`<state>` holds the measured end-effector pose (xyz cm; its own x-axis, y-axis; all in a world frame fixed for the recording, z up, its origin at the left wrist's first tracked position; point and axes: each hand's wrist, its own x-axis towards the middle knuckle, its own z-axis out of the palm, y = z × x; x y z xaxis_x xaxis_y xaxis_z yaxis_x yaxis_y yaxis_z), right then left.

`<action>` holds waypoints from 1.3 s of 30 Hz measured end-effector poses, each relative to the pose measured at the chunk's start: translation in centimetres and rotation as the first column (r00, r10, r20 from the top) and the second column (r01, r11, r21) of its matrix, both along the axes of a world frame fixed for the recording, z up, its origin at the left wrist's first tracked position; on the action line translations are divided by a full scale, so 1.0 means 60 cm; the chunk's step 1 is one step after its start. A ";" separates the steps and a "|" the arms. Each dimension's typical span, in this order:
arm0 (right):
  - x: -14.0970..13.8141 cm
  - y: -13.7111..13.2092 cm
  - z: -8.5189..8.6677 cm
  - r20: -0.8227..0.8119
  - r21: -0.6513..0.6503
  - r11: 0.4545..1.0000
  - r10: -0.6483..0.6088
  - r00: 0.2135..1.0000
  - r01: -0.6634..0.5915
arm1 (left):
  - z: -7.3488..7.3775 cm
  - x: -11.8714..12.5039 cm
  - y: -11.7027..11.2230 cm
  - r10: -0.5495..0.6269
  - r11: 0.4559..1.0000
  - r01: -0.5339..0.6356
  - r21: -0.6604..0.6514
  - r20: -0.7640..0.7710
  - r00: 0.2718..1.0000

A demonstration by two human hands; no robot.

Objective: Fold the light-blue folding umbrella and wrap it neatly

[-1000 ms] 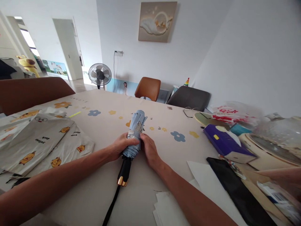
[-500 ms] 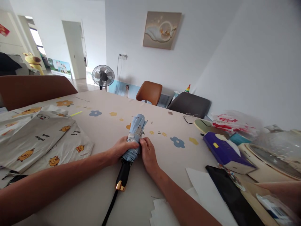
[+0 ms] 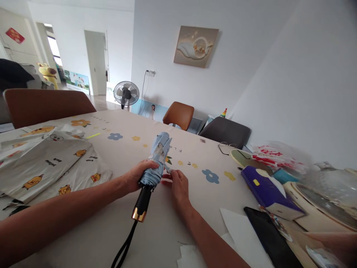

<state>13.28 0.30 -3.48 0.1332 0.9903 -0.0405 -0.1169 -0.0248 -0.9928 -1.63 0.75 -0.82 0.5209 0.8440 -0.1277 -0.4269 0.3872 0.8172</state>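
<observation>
A folded light-blue umbrella (image 3: 158, 150) lies tilted over the table in front of me, its black handle with a gold end pointing toward me and a black wrist loop (image 3: 125, 243) hanging from it. My left hand (image 3: 136, 175) is wrapped round the lower part of the bunched fabric, thumb on top. Close by on the right, my right hand (image 3: 180, 186) pinches a small pale strap (image 3: 167, 169) that comes off the umbrella's side. Its lower fingers are partly hidden behind the thumb and index finger.
At left lies a crumpled duck-print cloth (image 3: 64, 160). To the right are white paper (image 3: 237, 227), a black tablet-like slab (image 3: 270, 234), a purple box (image 3: 267, 190), glasses (image 3: 227, 146) and plastic bags (image 3: 276, 156). Someone's arm (image 3: 334, 242) shows at the right edge. Chairs surround the table.
My right hand has drawn slightly away from the umbrella, with the pale strap now showing at its fingertips. The umbrella and left hand have shifted a little left, and the view has tilted slightly.
</observation>
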 end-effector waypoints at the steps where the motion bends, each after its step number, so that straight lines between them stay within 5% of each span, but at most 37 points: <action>1: 0.000 0.002 -0.001 0.006 -0.015 1.000 0.011 1.000 -0.011 | 0.005 -0.005 0.002 -0.034 0.999 0.035 -0.029 0.028 0.999; 5: -0.005 0.002 -0.005 0.001 -0.010 1.000 0.016 1.000 -0.016 | 0.020 -0.016 0.009 -0.019 0.999 0.019 -0.026 0.019 1.000; 9: -0.017 -0.018 0.007 0.022 0.019 0.994 0.103 0.994 -0.103 | 0.032 -0.016 0.018 0.278 0.951 -0.268 0.151 -0.047 0.959; 13: -0.036 -0.051 0.030 0.125 0.017 0.961 0.272 0.954 -0.276 | 0.036 -0.015 0.027 0.607 0.776 -0.565 0.281 -0.088 0.790; 16: -0.046 -0.071 0.044 0.394 0.062 0.929 0.313 0.864 -0.365 | 0.036 -0.009 0.023 0.765 0.626 -0.685 0.372 -0.123 0.632; 21: -0.051 -0.080 0.048 0.698 -0.024 0.958 0.220 0.681 -0.285 | 0.045 0.007 -0.006 0.826 0.542 -0.681 0.492 -0.159 0.541; 26: -0.036 -0.063 0.054 0.893 -0.085 0.981 0.152 0.424 -0.172 | 0.055 0.018 -0.030 0.798 0.533 -0.597 0.600 -0.123 0.590; 29: -0.018 -0.043 0.062 0.897 -0.040 0.996 0.069 0.436 -0.076 | 0.050 0.022 -0.033 0.732 0.542 -0.534 0.649 -0.052 0.679; 32: -0.007 -0.030 0.064 0.683 -0.031 0.995 0.090 0.724 -0.094 | 0.038 0.022 -0.031 0.670 0.537 -0.456 0.709 -0.030 0.742; 34: -0.005 -0.030 0.065 0.316 -0.090 0.972 0.235 0.919 -0.217 | 0.032 0.019 -0.025 0.681 0.505 -0.437 0.744 -0.033 0.732; 36: -0.003 -0.031 0.069 -0.121 -0.119 0.908 0.387 0.914 -0.401 | 0.027 0.015 -0.018 0.725 0.457 -0.457 0.763 -0.021 0.689; 39: 0.009 -0.030 0.080 -0.526 0.019 0.825 0.488 0.696 -0.565 | 0.022 0.011 -0.006 0.780 0.429 -0.511 0.745 -0.019 0.626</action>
<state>13.81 -1.47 1.32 -0.4843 0.8707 -0.0855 -0.5080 -0.3594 -0.7828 -0.97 0.41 0.51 -0.1808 0.8263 0.5334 0.0164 -0.5397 0.8417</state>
